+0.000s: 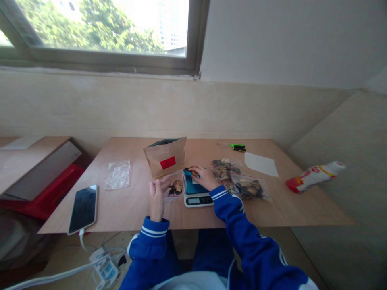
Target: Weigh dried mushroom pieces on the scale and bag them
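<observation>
My left hand [157, 196] pinches the edge of a small clear zip bag [176, 184] that holds a few brown and dark pieces. My right hand [203, 176] reaches over a small digital kitchen scale [198, 198] with a teal tray, its fingers closed on a small brown piece I cannot name. A brown paper pouch [165, 157] with a red label stands upright just behind the clear bag. Both sleeves are blue with white stripes.
Two filled clear bags [238, 181] of dried pieces lie to the right. An empty clear bag [118, 174] and a phone [84, 208] on a cable lie left. A white sheet [261, 164], a green screwdriver [237, 147] and a red-white packet [314, 175] are at the right.
</observation>
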Demonstrator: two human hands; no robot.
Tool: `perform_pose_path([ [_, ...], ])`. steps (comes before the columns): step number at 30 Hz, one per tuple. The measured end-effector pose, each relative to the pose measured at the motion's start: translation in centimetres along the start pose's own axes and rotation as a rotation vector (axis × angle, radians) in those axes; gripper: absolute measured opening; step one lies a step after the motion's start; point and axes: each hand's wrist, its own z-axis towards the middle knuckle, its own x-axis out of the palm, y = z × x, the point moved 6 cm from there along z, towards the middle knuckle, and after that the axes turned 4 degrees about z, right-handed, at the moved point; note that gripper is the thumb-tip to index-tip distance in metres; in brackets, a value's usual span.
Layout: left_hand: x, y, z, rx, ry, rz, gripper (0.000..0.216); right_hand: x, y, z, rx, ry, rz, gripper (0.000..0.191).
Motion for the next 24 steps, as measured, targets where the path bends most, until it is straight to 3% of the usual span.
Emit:
perform_pose_path([
  [4, 0.1, 0.3, 0.0, -0.040, 0.010, 0.004, 0.029, -4.1, 3.4, -0.3, -0.022, -0.259, 0.185, 0.032],
  [5, 0.2, 0.4, 0.0, -0.047, 0.016, -0.005, 0.030, -4.6, 4.9, -0.3, -0.061, -0.250, 0.233, 0.033],
  [8, 0.5, 0.5, 0.0, -0.048, 0.037, -0.062, 0.032, -4.6, 9.5, -0.3, -0.222, -0.019, 0.304, 0.033],
  [11, 0.6, 0.5, -0.1, -0.053, 0.036, -0.066, 0.032, -4.4, 11.2, -0.4, -0.284, 0.093, 0.321, 0.032],
  [14, 0.4, 0.0, -0.2, -0.031, 0.018, -0.024, 0.028, -5.1, 8.3, -0.2, -0.202, -0.039, 0.288, 0.030],
  [17, -0.1, -0.5, -0.1, 0.012, -0.009, -0.002, 0.024, -5.1, 2.6, -0.2, -0.060, -0.130, 0.176, 0.031],
  [20, -0.3, -0.7, 0.1, 0.035, -0.024, 0.009, 0.024, -3.7, -2.5, -0.6, 0.078, -0.076, 0.023, 0.035],
  [24, 0.1, -0.6, 0.1, 0.026, -0.005, 0.002, 0.024, -2.0, -4.9, -1.3, 0.096, -0.030, 0.004, 0.037],
])
